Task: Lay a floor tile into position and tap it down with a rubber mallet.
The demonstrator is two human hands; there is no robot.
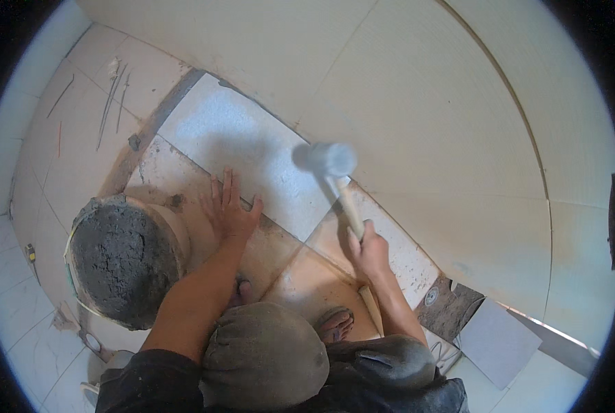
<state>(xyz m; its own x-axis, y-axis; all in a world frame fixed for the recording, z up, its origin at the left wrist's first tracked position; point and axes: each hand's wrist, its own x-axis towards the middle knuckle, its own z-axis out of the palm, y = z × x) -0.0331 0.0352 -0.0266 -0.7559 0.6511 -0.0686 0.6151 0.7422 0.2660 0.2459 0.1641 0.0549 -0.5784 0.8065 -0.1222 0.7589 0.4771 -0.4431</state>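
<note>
A pale floor tile [252, 148] lies in front of me, along the foot of the wall. My right hand [369, 251] is closed round the light handle of a mallet [335, 162]. Its whitish head, slightly blurred, is raised over the tile's right part and casts a shadow there. My left hand [230, 210] lies flat with fingers spread at the tile's near edge, touching the dusty tiles on my side. Left of that arm stands a bucket [176, 230] filled with dark grey mortar [125, 258].
A large tiled wall [431, 117] rises beyond the tile. Thin rods [108, 103] lie on the floor at the far left, and a tape measure [30, 253] nearer. At the right are a floor drain [431, 296] in an untiled patch and a loose grey tile [498, 342].
</note>
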